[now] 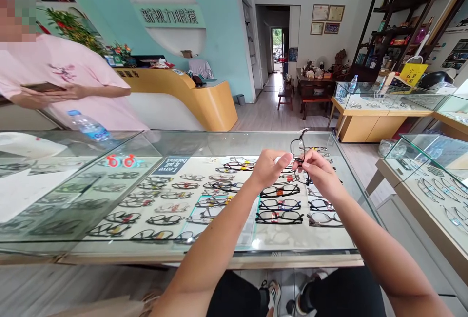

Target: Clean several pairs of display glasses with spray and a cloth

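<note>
Above the glass display case, I hold a pair of dark-framed eyeglasses (292, 145) turned on end, one lens rim pointing up. My left hand (269, 167) is closed, its thumb and fingers pinching the glasses from the left. Something small and white (280, 160) shows at those fingers; I cannot make out what it is. My right hand (323, 174) grips the frame from the right between thumb and fingertips. The lower part of the glasses is partly hidden by my fingers. Under the glass lie rows of eyeglasses (280, 205), several with coloured tags.
The glass display case (215, 257) spans the space before me. A water bottle (89, 126) stands on its left part, near a person in a pink shirt (91, 83) holding a phone (44, 87). Further display cases (387, 112) stand at right. A curved yellow counter (212, 105) lies beyond.
</note>
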Demonstrator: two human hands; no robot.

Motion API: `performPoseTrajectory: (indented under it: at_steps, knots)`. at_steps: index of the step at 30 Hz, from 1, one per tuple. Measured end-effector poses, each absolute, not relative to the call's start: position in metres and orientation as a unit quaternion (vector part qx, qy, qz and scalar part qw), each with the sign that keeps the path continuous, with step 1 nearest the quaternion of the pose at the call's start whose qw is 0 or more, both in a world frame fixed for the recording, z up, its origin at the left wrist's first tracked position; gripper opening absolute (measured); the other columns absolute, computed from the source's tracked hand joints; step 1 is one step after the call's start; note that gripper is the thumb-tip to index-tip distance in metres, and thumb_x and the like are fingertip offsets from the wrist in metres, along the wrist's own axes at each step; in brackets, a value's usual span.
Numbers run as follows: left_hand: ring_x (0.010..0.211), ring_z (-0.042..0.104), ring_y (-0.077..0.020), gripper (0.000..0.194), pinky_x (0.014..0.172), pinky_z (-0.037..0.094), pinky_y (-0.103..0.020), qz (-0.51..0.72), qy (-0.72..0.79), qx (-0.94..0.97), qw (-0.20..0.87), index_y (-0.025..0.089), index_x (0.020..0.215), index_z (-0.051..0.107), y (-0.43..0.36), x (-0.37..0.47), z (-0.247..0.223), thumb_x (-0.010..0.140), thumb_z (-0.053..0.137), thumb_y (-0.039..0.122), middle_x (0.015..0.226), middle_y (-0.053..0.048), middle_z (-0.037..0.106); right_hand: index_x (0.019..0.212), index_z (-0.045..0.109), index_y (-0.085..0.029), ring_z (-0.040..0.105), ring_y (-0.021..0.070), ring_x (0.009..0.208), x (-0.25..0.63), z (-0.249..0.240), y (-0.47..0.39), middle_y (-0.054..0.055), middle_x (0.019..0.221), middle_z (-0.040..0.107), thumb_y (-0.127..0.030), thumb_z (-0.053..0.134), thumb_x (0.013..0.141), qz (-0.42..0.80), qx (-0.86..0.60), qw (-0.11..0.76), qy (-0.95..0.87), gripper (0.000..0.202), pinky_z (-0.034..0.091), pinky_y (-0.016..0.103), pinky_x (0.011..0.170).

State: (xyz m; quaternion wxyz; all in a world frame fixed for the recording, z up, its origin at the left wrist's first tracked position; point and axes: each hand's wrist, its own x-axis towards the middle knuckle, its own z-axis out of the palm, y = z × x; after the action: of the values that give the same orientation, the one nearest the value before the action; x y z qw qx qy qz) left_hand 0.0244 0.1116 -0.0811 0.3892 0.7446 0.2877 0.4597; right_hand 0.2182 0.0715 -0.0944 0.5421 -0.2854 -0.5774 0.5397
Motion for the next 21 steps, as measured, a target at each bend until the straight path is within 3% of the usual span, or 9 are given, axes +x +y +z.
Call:
performPoseTrajectory:
  at_steps: [5,10,16,21]
  knots:
    - [0.054,0.035,-0.0121,0.071,0.06,0.028,-0.031,0.453,0.296,0.751,0.379,0.02,0.053,0.05,0.1101,0.025,-0.0811,0.095,0.052,0.078,0.053,0.002,0.045,0.083,0.063,-0.027,0.063,0.0223,0.089,0.2176,-0.092,0.0684,0.001,0.086,0.074,-0.06,0.086,0.086,0.553,-0.275,0.533,-0.579,0.04,0.046,0.037,0.086]
    - [0.055,0.042,-0.0145,0.076,0.059,0.031,-0.031,0.444,0.294,0.757,0.379,0.021,0.053,0.049,0.1105,0.0276,-0.0828,0.094,0.044,0.085,0.054,-0.001,0.051,0.08,0.062,-0.027,0.065,0.0222,0.087,0.2143,-0.0902,0.0666,0.001,0.084,0.073,-0.061,0.089,0.083,0.571,-0.27,0.529,-0.567,0.044,0.049,0.037,0.083]
    - [0.055,0.032,-0.0132,0.076,0.059,0.024,-0.032,0.43,0.297,0.775,0.356,0.022,0.053,0.04,0.1111,0.0278,-0.0851,0.096,0.042,0.085,0.052,0.002,0.036,0.083,0.061,-0.027,0.065,0.0203,0.084,0.2174,-0.0892,0.0712,0.002,0.085,0.073,-0.048,0.087,0.084,0.605,-0.261,0.572,-0.488,0.034,0.052,0.034,0.08]
    - [0.055,0.022,-0.0117,0.072,0.058,0.016,-0.034,0.387,0.294,0.801,0.35,0.022,0.052,0.031,0.1078,0.029,-0.0836,0.095,0.054,0.075,0.053,0.004,0.027,0.082,0.061,-0.026,0.06,0.0165,0.073,0.2212,-0.0879,0.0742,0.001,0.085,0.075,-0.043,0.087,0.084,0.62,-0.258,0.59,-0.449,0.031,0.053,0.032,0.078]
